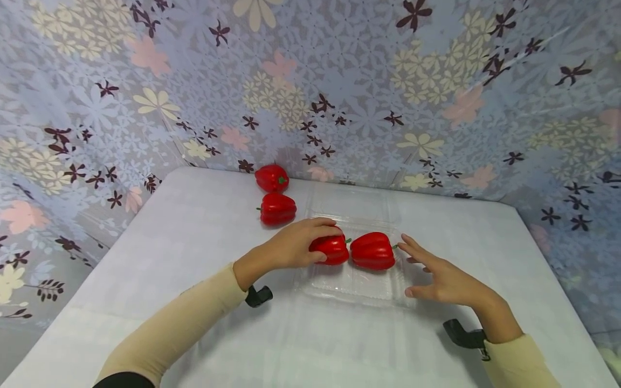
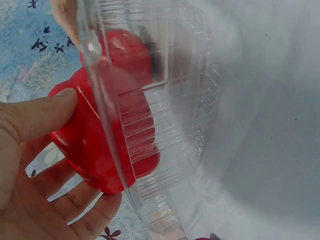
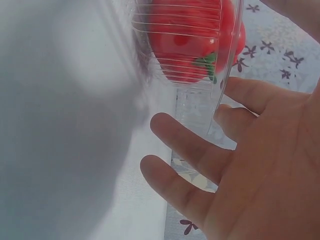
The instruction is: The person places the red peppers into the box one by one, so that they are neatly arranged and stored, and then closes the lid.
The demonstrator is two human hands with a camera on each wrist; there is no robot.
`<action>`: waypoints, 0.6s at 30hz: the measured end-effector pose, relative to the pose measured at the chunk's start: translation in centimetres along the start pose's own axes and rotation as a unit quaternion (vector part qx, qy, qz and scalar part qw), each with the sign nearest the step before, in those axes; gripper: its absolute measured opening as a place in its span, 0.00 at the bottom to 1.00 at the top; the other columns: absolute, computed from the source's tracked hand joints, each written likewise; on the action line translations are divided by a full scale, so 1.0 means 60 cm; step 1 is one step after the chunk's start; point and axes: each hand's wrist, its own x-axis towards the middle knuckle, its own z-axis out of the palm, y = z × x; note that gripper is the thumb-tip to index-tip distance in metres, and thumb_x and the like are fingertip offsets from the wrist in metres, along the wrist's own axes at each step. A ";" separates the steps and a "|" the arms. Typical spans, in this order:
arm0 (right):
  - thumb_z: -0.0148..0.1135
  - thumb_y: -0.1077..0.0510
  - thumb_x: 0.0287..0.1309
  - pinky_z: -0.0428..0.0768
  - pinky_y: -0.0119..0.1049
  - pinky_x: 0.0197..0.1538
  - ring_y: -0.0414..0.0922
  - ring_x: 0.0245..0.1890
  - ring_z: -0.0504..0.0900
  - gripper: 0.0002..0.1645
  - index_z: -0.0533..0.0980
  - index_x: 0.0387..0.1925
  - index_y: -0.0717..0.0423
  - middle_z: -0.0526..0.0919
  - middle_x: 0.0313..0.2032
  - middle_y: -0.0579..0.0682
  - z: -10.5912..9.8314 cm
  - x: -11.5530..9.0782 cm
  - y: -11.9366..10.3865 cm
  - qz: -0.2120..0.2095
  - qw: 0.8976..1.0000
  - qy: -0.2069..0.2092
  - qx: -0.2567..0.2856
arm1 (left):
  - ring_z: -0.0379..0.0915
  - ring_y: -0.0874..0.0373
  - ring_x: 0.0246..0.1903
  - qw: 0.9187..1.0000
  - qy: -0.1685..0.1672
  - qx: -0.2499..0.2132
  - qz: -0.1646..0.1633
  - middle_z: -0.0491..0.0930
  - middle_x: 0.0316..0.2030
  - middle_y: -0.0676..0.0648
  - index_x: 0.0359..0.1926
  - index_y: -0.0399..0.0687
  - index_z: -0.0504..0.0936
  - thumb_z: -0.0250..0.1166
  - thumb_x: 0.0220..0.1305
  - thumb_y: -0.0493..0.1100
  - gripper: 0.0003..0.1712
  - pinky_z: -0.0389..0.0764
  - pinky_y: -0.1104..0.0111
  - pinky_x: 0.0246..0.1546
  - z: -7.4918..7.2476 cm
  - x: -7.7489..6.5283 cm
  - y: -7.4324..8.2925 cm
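Observation:
My left hand (image 1: 296, 245) grips a red bell pepper (image 1: 335, 249) at the left side of a clear plastic container (image 1: 351, 283). In the left wrist view, thumb and fingers curl round that red bell pepper (image 2: 85, 135), part of which shows through the ribbed container wall (image 2: 150, 125). A second red bell pepper (image 1: 372, 251) lies in the container's right half, its green stem toward my right hand (image 1: 439, 275). That hand holds nothing; its fingers are spread beside the container's right edge. The right wrist view shows the fingertips near the rim, with a pepper (image 3: 187, 40) behind the clear wall.
Two more red bell peppers, one at the back (image 1: 272, 178) and one nearer (image 1: 277, 209), lie left of the container on the white-covered table (image 1: 194, 226). The container's clear lid (image 1: 351, 205) lies folded back behind it. A flowered cloth (image 1: 339, 97) hangs behind the table.

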 end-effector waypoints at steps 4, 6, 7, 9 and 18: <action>0.73 0.50 0.53 0.74 0.70 0.56 0.66 0.64 0.73 0.56 0.53 0.76 0.58 0.46 0.78 0.64 -0.001 0.002 0.000 0.007 1.000 -0.001 0.002 | 0.68 0.49 0.66 1.000 -0.003 0.009 -0.002 0.70 0.69 0.47 0.66 0.57 0.74 0.71 0.60 0.43 0.33 0.80 0.58 0.60 0.001 0.005 -0.002; 0.73 0.50 0.53 0.74 0.70 0.57 0.66 0.64 0.73 0.56 0.53 0.76 0.57 0.45 0.78 0.64 0.000 0.002 0.001 0.008 1.000 -0.003 0.002 | 0.68 0.49 0.66 1.000 -0.003 0.013 -0.004 0.70 0.69 0.47 0.67 0.57 0.74 0.71 0.60 0.43 0.33 0.80 0.58 0.60 0.004 0.005 -0.004; 0.73 0.49 0.53 0.75 0.69 0.57 0.66 0.64 0.73 0.56 0.53 0.76 0.57 0.45 0.78 0.64 0.000 0.003 0.001 0.009 1.000 -0.004 0.000 | 0.68 0.49 0.66 1.000 -0.003 0.015 -0.004 0.70 0.69 0.46 0.67 0.57 0.74 0.70 0.60 0.43 0.33 0.80 0.58 0.60 0.006 0.006 -0.005; 0.73 0.49 0.53 0.75 0.69 0.57 0.65 0.64 0.73 0.56 0.53 0.76 0.57 0.45 0.78 0.64 0.000 0.003 0.002 0.011 1.000 -0.005 0.000 | 0.68 0.49 0.66 1.000 -0.002 0.019 -0.002 0.70 0.69 0.46 0.66 0.57 0.74 0.70 0.61 0.42 0.32 0.79 0.58 0.61 0.010 0.007 -0.006; 0.72 0.49 0.54 0.74 0.69 0.58 0.65 0.65 0.72 0.56 0.53 0.77 0.56 0.45 0.79 0.62 -0.002 0.003 0.003 0.018 1.000 -0.008 0.005 | 0.68 0.49 0.67 0.995 -0.020 0.100 -0.001 0.68 0.71 0.46 0.68 0.58 0.73 0.70 0.62 0.46 0.33 0.79 0.58 0.62 0.029 0.019 -0.010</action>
